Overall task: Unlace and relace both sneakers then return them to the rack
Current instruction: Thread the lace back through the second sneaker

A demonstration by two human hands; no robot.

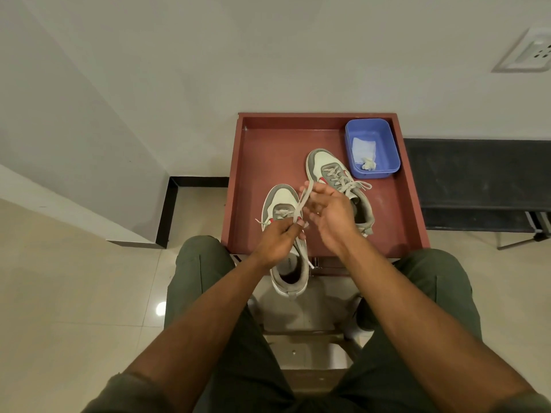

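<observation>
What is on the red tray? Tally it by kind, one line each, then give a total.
Sneakers: 2, the near sneaker with its heel past the red tray's front edge, and the far sneaker
Blue tubs: 1, the blue tub
White cloth: 1, the white cloth inside the tub
Total: 4

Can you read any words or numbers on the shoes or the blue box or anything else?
Near sneaker: dark print on the insole, too small and blurred to read.
Far sneaker: no words or numbers show.
Blue tub: no label shows.
Wall socket: no writing that can be read.
So nothing here can be read.
</observation>
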